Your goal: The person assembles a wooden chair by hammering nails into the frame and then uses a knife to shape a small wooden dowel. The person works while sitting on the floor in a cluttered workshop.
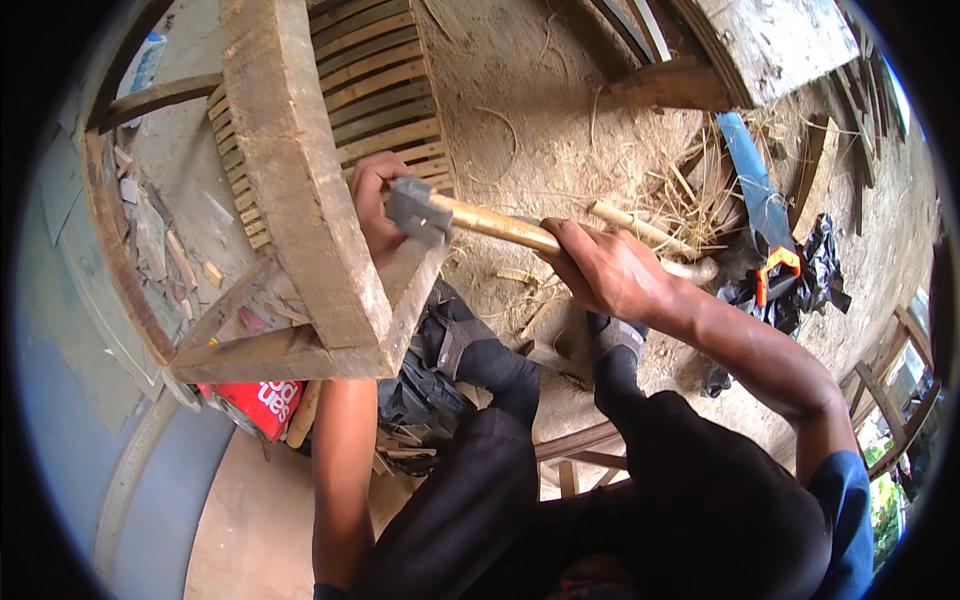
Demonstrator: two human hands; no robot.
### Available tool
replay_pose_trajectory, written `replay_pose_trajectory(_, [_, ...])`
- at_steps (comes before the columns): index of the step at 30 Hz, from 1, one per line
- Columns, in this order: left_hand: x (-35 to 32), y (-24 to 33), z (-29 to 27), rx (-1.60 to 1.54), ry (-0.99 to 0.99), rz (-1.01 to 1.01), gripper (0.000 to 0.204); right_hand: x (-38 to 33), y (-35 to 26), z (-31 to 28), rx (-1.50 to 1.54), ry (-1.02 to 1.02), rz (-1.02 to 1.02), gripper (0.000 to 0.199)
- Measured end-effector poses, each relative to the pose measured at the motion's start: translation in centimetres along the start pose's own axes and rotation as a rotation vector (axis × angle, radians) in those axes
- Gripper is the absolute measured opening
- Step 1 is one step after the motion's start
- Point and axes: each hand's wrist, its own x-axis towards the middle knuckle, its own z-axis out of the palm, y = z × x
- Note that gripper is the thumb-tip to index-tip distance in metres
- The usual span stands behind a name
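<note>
wooden-handled hammer (pixel 485 224) is gripped in the right hand (pixel 610 268), its grey head blurred and partly covering the left hand (pixel 372 205), just beside the rough timber frame (pixel 300 170). the left hand's fingers are curled; what they hold, i cannot tell. beyond the frame lies a slatted panel (pixel 385 95); to the right, an orange-handled handsaw (pixel 752 180).
</note>
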Motion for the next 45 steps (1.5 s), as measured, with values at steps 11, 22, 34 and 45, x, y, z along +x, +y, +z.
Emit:
replay_pose_trajectory(11, [-0.4,0.2,0.5,-0.347,0.047,-0.212,0.077,0.8,0.7,-0.7,-0.125,-0.002,-0.090,0.016])
replay_pose_trajectory(22, [-0.7,-0.2,-0.6,-0.610,0.033,-0.141,0.073,0.6,0.9,-0.1,-0.211,-0.176,0.124,0.021])
replay_pose_trajectory(34, [-0.8,-0.1,-0.1,-0.705,0.118,-0.247,0.072,0.3,0.3,-0.7,-0.046,-0.156,0.111,0.020])
replay_pose_trajectory(45, [-0.3,0.5,-0.1,-0.596,0.141,-0.145,0.068,0.8,0.1,-0.9,-0.035,-0.072,-0.058,0.017])
